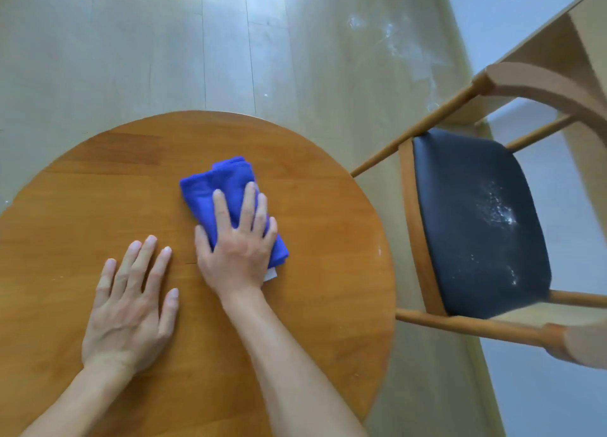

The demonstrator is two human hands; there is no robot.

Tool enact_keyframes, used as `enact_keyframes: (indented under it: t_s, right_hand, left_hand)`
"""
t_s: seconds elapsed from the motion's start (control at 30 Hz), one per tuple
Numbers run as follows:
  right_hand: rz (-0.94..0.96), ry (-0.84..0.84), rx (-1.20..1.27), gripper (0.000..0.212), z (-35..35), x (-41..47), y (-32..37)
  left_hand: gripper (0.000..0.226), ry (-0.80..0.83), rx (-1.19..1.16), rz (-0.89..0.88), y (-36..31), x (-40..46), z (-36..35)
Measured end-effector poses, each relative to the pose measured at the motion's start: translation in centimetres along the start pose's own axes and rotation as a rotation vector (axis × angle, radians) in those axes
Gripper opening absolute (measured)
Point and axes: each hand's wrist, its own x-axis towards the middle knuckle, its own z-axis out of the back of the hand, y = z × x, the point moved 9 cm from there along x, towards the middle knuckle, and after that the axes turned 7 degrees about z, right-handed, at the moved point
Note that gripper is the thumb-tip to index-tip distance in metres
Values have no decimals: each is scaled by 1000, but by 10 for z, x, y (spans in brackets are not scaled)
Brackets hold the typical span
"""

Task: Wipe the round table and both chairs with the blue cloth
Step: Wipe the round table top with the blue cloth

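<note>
A round wooden table (98, 180) fills the lower left of the head view. A folded blue cloth (210, 187) lies near its middle. My right hand (239, 242) presses flat on the cloth with straight, spread fingers. My left hand (131, 308) rests flat on the bare tabletop, just left of the right hand. To the right of the table stands a wooden chair (437, 108) with a dark padded seat (460, 223) that carries white specks. Only one chair is in view.
Pale wooden floor (164, 42) lies beyond the table, with white smudges (394, 39) at the upper right. A light wooden piece of furniture (588, 26) stands behind the chair at the top right corner. A small white tag (271, 275) sticks out under the cloth.
</note>
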Motion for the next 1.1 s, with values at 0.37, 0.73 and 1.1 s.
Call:
enact_keyframes:
  t_s: [0.37, 0.73, 1.1]
  right_hand:
    - [-24, 73, -138, 47, 75, -32, -205]
    - [-179, 87, 23, 58, 57, -139, -63]
    - [-299, 32, 207, 39, 100, -138, -192]
  left_hand:
    - [64, 28, -10, 18, 12, 6, -19]
    - [63, 96, 14, 49, 6, 3, -6]
    - [52, -35, -230, -185, -136, -2, 35]
